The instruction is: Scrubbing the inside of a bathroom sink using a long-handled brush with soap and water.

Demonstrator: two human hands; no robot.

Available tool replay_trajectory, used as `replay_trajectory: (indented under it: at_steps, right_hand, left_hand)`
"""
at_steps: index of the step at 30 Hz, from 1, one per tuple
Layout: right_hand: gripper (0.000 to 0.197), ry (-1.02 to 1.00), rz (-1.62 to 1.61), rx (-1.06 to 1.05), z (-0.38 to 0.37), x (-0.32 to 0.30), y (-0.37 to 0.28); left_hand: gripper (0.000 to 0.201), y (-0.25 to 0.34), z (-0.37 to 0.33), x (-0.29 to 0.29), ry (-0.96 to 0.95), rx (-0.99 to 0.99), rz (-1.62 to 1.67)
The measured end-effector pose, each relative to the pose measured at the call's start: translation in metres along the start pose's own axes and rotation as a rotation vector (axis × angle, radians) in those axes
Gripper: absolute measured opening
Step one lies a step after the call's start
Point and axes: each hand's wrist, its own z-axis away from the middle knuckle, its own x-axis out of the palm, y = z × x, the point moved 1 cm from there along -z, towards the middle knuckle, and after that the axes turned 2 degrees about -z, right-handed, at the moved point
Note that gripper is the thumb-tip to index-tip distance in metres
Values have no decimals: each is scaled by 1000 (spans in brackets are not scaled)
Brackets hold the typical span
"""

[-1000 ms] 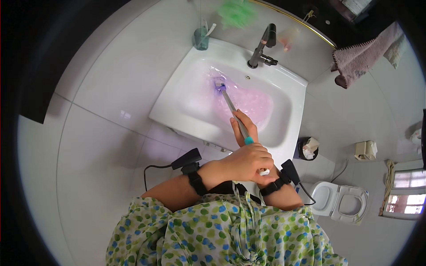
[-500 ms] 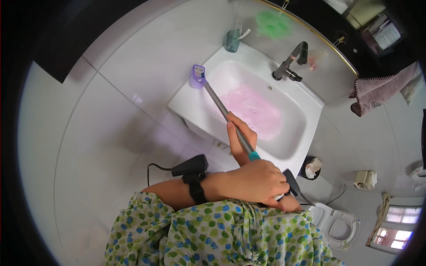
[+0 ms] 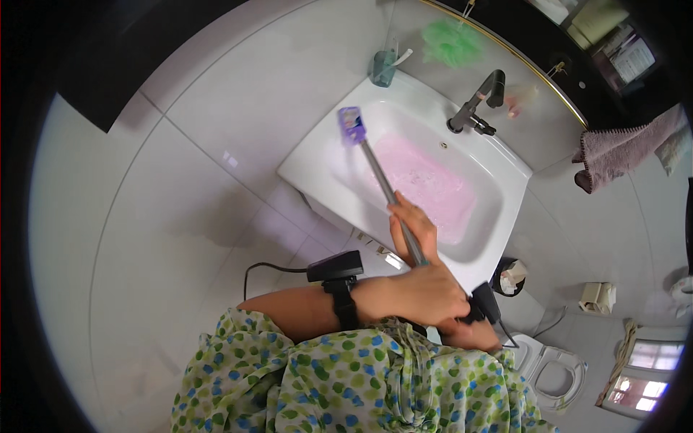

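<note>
A long grey pole with a boxy purple head [image 3: 352, 126] runs slantwise over the white sink [image 3: 307, 155]; I cannot make out what kind of tool it is. My right hand [image 3: 416, 225] wraps round the middle of the pole. Lower down, my left hand [image 3: 426, 294] crosses over the right forearm, its fingers curled round the pole's near end, which it mostly hides. The purple head hangs above the basin's left side. Pink, bubbly water [image 3: 422, 180] lies in the basin.
A dark tap [image 3: 476, 105] rises at the sink's far side, with a teal soap bottle [image 3: 382, 68] on the far left corner. A black bin [image 3: 510, 278] stands to the right, and a toilet [image 3: 556, 372] beyond it. Cabled black devices [image 3: 336, 265] are strapped to my wrists.
The purple head has swung right, from over the sink's left rim to above the basin. Both hands have shifted slightly right with the pole, still holding it.
</note>
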Motion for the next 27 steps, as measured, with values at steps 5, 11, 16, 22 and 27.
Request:
replay_trajectory:
  at_steps: [5,11,16,22,27]
  right_hand:
    - [16,71,184,32,-12,-7,53]
    - [12,202,171,131,-14,-12,35]
    - [13,301,232,17,-46,-23,32]
    - [15,312,428,56,-32,-39,54]
    - [15,332,332,54,-23,-31,44]
  left_hand:
    - [24,-30,0,-21,280,-91,95]
    - [25,-21,-14,-20,235,-22,148]
    - [30,-27,-24,-30,239,26,90]
    - [35,-41,-28,-29,226,10,218]
    - [36,-26,-26,-23,192,-14,201]
